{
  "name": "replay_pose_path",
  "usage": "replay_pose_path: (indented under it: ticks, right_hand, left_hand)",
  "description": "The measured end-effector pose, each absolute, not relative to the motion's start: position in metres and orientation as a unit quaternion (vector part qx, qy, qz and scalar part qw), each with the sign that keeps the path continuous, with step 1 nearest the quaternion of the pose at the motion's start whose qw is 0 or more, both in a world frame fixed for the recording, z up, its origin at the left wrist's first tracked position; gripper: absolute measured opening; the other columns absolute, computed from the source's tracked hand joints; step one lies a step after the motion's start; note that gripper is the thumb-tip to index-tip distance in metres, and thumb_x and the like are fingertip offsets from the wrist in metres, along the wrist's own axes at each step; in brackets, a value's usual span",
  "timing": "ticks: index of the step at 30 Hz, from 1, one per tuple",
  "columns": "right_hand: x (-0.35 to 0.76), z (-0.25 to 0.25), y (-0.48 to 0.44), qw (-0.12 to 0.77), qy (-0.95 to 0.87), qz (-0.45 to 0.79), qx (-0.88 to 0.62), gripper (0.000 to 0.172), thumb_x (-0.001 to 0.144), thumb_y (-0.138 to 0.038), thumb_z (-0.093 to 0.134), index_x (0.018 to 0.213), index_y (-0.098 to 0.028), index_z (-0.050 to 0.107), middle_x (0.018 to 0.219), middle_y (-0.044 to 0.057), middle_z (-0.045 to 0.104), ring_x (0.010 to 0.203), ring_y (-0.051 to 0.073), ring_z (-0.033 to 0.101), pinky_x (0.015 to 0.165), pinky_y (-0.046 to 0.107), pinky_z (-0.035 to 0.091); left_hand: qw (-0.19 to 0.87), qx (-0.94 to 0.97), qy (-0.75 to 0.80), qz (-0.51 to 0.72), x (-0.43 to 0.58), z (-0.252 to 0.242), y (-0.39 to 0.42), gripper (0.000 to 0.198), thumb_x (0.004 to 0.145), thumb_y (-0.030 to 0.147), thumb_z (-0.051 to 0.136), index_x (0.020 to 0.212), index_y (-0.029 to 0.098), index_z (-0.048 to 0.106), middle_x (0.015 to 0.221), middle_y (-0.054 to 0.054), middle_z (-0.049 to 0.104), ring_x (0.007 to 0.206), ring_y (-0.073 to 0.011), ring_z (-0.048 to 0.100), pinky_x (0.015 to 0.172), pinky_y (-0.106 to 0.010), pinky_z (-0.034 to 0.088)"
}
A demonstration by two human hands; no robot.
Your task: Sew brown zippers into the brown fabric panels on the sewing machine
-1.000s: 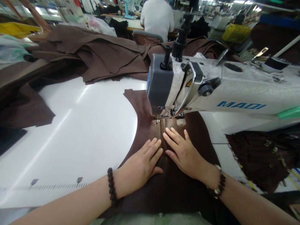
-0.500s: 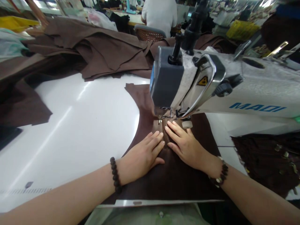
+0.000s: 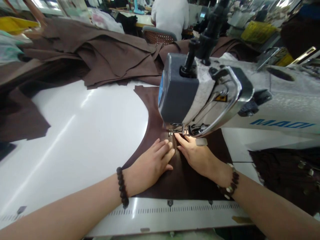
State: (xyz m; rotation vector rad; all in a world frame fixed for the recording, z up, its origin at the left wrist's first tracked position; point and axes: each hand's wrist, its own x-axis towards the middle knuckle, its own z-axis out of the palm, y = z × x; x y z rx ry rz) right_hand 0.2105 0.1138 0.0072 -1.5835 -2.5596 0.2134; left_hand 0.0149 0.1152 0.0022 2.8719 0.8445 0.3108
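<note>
A dark brown fabric panel (image 3: 152, 106) lies on the white sewing table, with a zipper-like ridged strip (image 3: 174, 142) running toward the presser foot (image 3: 171, 133) of the sewing machine (image 3: 178, 90). My left hand (image 3: 156, 163) rests flat on the panel, left of the strip, fingers stretched toward it. On the right side of the strip, my right hand (image 3: 197, 155) also presses the cloth flat. Its fingertips reach close to the foot and are partly hidden under the machine head. Neither hand grips anything.
Brown cut pieces (image 3: 120, 56) are heaped behind the machine. More dark pieces with metal parts (image 3: 282, 173) lie at the right. A ruler scale (image 3: 185, 209) runs along the table's front edge. A person (image 3: 170, 16) in a white top sits beyond.
The panel has slid away from me under the machine, baring the ruler scale at the front edge. My right fingertips have moved nearer the presser foot; the view has shifted slightly.
</note>
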Motion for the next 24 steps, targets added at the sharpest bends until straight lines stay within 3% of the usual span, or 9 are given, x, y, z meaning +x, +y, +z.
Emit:
replay_pose_path:
  ticks: [9,16,24]
  right_hand:
    - [0.214,0.003,0.122,0.090,-0.852,0.080,-0.510,0.037,0.093,-0.033,0.033,0.122,-0.018,0.051,0.121,0.007,0.056,0.113,0.021,0.050,0.099,0.043,0.039]
    - [0.211,0.012,0.135,0.052,-0.863,0.076,-0.497,0.033,0.092,-0.027,0.033,0.097,-0.021,0.066,0.106,0.006,0.064,0.105,0.021,0.056,0.092,0.040,0.043]
    - [0.211,0.019,0.145,0.050,-0.845,0.137,-0.515,0.039,0.093,-0.023,0.027,0.101,-0.020,0.065,0.098,0.006,0.067,0.095,0.018,0.061,0.088,0.038,0.046]
  left_hand:
    - [0.075,0.952,0.277,0.109,0.013,-0.003,0.121,0.045,0.085,0.035,0.057,0.119,0.008,0.049,0.121,-0.016,0.050,0.121,-0.0299,0.042,0.105,-0.047,0.032]
    - [0.081,0.952,0.275,0.112,0.013,-0.003,0.139,0.045,0.085,0.034,0.056,0.121,0.009,0.049,0.117,-0.015,0.050,0.121,-0.0299,0.039,0.106,-0.048,0.029]
    - [0.100,0.952,0.262,0.124,0.009,0.006,0.153,0.029,0.088,0.029,0.052,0.111,0.011,0.056,0.103,-0.012,0.054,0.100,-0.0255,0.052,0.098,-0.047,0.038]
